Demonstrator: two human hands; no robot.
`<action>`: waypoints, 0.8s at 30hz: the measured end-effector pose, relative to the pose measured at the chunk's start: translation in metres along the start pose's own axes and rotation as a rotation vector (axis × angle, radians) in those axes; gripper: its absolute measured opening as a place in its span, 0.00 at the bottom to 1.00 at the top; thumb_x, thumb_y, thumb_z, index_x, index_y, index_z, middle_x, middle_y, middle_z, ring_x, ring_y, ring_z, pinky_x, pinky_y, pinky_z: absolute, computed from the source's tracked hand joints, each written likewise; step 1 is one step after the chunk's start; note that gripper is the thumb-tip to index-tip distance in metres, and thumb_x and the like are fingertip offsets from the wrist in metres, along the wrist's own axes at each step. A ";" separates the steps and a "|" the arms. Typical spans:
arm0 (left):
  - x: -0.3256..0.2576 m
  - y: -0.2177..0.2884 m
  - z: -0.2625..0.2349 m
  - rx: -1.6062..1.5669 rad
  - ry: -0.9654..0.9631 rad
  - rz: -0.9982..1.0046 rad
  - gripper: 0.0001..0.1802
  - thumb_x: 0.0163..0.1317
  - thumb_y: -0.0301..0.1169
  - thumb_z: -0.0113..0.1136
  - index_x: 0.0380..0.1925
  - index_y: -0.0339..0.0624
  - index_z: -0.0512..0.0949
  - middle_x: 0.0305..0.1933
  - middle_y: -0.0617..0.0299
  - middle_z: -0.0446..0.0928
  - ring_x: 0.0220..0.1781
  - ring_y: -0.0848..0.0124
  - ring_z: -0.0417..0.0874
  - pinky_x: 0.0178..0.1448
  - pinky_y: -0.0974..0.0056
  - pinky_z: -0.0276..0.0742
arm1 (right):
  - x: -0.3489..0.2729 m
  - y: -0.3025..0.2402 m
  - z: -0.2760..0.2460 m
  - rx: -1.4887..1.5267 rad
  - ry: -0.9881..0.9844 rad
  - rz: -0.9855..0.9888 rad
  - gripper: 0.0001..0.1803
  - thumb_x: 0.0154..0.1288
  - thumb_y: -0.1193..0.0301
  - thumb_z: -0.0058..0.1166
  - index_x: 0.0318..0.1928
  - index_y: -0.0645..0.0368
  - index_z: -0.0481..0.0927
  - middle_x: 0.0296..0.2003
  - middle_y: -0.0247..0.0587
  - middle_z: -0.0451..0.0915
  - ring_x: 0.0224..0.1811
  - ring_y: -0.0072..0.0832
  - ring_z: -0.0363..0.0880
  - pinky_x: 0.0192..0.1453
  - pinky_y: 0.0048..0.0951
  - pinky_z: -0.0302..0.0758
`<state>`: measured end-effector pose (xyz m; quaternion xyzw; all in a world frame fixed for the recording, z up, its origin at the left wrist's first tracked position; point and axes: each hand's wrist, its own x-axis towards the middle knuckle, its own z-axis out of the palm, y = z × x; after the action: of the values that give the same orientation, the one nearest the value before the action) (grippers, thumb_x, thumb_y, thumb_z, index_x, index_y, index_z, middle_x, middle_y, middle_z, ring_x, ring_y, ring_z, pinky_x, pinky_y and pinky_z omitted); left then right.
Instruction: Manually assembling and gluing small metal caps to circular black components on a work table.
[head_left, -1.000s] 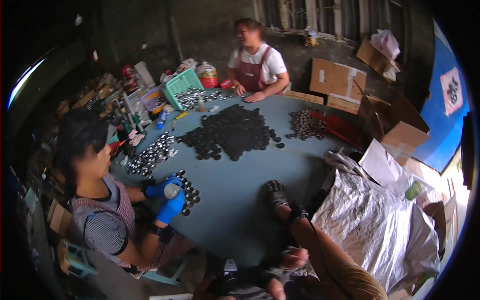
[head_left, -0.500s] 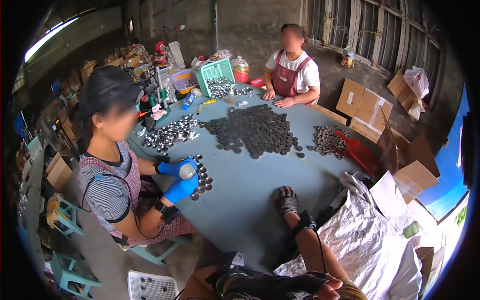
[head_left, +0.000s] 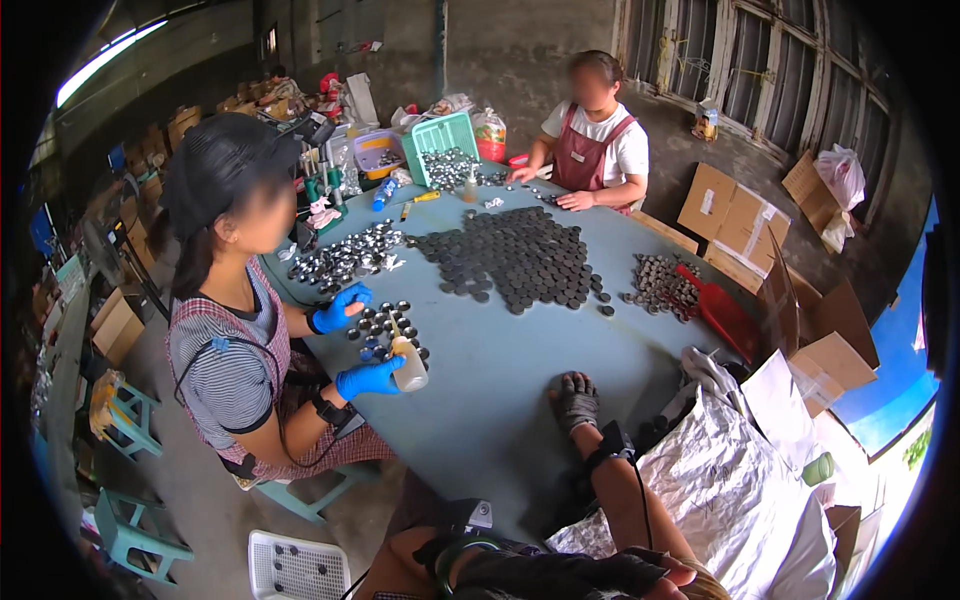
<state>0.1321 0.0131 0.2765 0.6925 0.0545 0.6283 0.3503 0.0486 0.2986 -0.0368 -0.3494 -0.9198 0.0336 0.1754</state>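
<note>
My right hand (head_left: 575,400), in a grey fingerless glove, rests on the blue-grey table (head_left: 490,390) with its fingers lying flat and nothing in it. A dark band with a small device circles that wrist. My left hand (head_left: 640,573), in a black glove with bare fingertips, lies across my right forearm at the lower edge; how its fingers are bent is hard to make out. Ahead of my right hand spreads a large patch of dark round discs (head_left: 525,255). A crumpled silvery-white sack (head_left: 720,490) lies beside my right forearm.
At left, a co-worker's blue-gloved hand (head_left: 370,380) holds a squeeze bottle (head_left: 410,368) over small round caps (head_left: 375,325). Another person (head_left: 590,150) sits across the table. Shiny parts (head_left: 345,255), a green basket (head_left: 440,135), a red scoop (head_left: 725,310) and cardboard boxes (head_left: 735,210) stand around.
The left co-worker's hands have parted, and the squeeze bottle now shows its nozzle up in one hand. The far person's hand has moved toward the small parts. My hands stay put.
</note>
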 end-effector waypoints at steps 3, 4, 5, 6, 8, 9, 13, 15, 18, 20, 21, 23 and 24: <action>-0.002 0.000 -0.001 0.008 0.004 0.008 0.21 0.65 0.46 0.51 0.42 0.37 0.77 0.60 0.43 0.68 0.65 0.52 0.66 0.67 0.48 0.60 | 0.000 -0.003 -0.001 0.011 0.029 -0.011 0.32 0.60 0.50 0.50 0.59 0.56 0.71 0.62 0.46 0.67 0.69 0.44 0.57 0.71 0.47 0.52; -0.004 0.001 -0.005 0.009 0.011 0.022 0.22 0.65 0.47 0.51 0.42 0.37 0.77 0.60 0.43 0.67 0.65 0.52 0.65 0.67 0.47 0.60 | 0.001 -0.002 -0.001 0.013 0.030 -0.008 0.32 0.59 0.50 0.50 0.59 0.56 0.71 0.62 0.46 0.67 0.68 0.44 0.57 0.71 0.47 0.52; -0.004 -0.001 -0.001 0.028 0.005 0.023 0.23 0.66 0.48 0.51 0.42 0.37 0.77 0.60 0.43 0.67 0.66 0.51 0.65 0.67 0.47 0.59 | 0.002 0.001 0.000 0.016 0.032 -0.005 0.32 0.59 0.50 0.51 0.59 0.56 0.71 0.62 0.47 0.67 0.68 0.44 0.58 0.71 0.47 0.52; -0.007 -0.002 -0.004 0.020 0.011 0.036 0.23 0.66 0.48 0.51 0.42 0.37 0.77 0.60 0.43 0.67 0.66 0.51 0.65 0.67 0.47 0.59 | 0.003 0.002 0.001 0.012 0.036 -0.006 0.32 0.59 0.50 0.51 0.59 0.56 0.71 0.62 0.47 0.67 0.68 0.44 0.58 0.71 0.47 0.52; -0.011 -0.001 -0.009 0.055 0.016 0.068 0.24 0.66 0.50 0.50 0.42 0.37 0.77 0.61 0.42 0.66 0.66 0.50 0.64 0.67 0.46 0.59 | 0.003 0.003 0.004 0.016 0.045 -0.014 0.31 0.59 0.50 0.51 0.58 0.56 0.71 0.62 0.47 0.67 0.68 0.45 0.58 0.70 0.47 0.53; -0.015 0.000 -0.011 0.085 0.025 0.091 0.25 0.66 0.51 0.50 0.42 0.37 0.77 0.61 0.42 0.66 0.66 0.49 0.64 0.67 0.45 0.59 | 0.002 0.003 0.005 0.011 0.049 -0.018 0.31 0.59 0.50 0.51 0.58 0.56 0.71 0.62 0.47 0.67 0.68 0.45 0.58 0.70 0.47 0.53; 0.002 0.022 0.009 0.397 0.096 -0.003 0.17 0.64 0.40 0.54 0.39 0.35 0.76 0.51 0.41 0.72 0.56 0.44 0.73 0.58 0.43 0.68 | 0.002 0.010 0.011 -0.015 0.052 -0.042 0.31 0.59 0.51 0.51 0.59 0.56 0.71 0.62 0.47 0.67 0.68 0.45 0.58 0.70 0.48 0.53; -0.001 0.017 0.014 0.464 0.078 0.017 0.17 0.63 0.40 0.55 0.40 0.35 0.76 0.51 0.41 0.72 0.55 0.44 0.73 0.58 0.43 0.68 | 0.001 0.006 0.010 -0.007 0.044 -0.039 0.31 0.59 0.51 0.50 0.59 0.56 0.71 0.62 0.47 0.67 0.68 0.45 0.58 0.70 0.48 0.53; -0.003 0.013 0.018 0.534 0.060 0.042 0.16 0.63 0.39 0.56 0.40 0.35 0.76 0.51 0.41 0.73 0.55 0.43 0.73 0.57 0.43 0.69 | 0.002 0.002 0.005 0.005 0.029 -0.026 0.31 0.60 0.51 0.49 0.59 0.56 0.71 0.62 0.47 0.67 0.69 0.45 0.57 0.71 0.48 0.53; -0.004 0.011 0.022 0.566 0.057 0.052 0.16 0.62 0.38 0.57 0.40 0.35 0.76 0.50 0.41 0.73 0.54 0.43 0.74 0.57 0.43 0.69 | 0.002 0.002 0.001 0.013 0.009 -0.023 0.31 0.60 0.51 0.49 0.59 0.55 0.70 0.63 0.47 0.66 0.69 0.45 0.57 0.71 0.48 0.52; -0.003 0.011 0.021 0.588 0.048 0.061 0.16 0.62 0.38 0.58 0.40 0.35 0.76 0.50 0.41 0.73 0.54 0.43 0.74 0.57 0.43 0.69 | 0.002 0.001 0.000 0.012 0.009 -0.024 0.31 0.60 0.51 0.49 0.59 0.55 0.70 0.63 0.47 0.66 0.69 0.45 0.57 0.71 0.48 0.52; -0.003 0.009 0.022 0.612 0.045 0.071 0.16 0.61 0.38 0.58 0.40 0.35 0.76 0.50 0.40 0.73 0.54 0.42 0.74 0.57 0.43 0.70 | 0.002 0.002 -0.001 0.011 -0.003 -0.021 0.31 0.60 0.51 0.49 0.60 0.55 0.70 0.63 0.46 0.66 0.69 0.45 0.56 0.71 0.48 0.52; -0.003 0.007 0.024 0.625 0.046 0.081 0.16 0.61 0.37 0.59 0.40 0.35 0.76 0.50 0.40 0.73 0.53 0.42 0.74 0.57 0.43 0.70 | 0.002 0.002 -0.001 0.009 -0.004 -0.020 0.31 0.60 0.51 0.49 0.60 0.55 0.70 0.63 0.46 0.66 0.69 0.45 0.56 0.71 0.48 0.52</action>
<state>0.1503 -0.0037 0.2787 0.7539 0.2254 0.6099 0.0938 0.0486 0.3015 -0.0356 -0.3393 -0.9234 0.0369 0.1755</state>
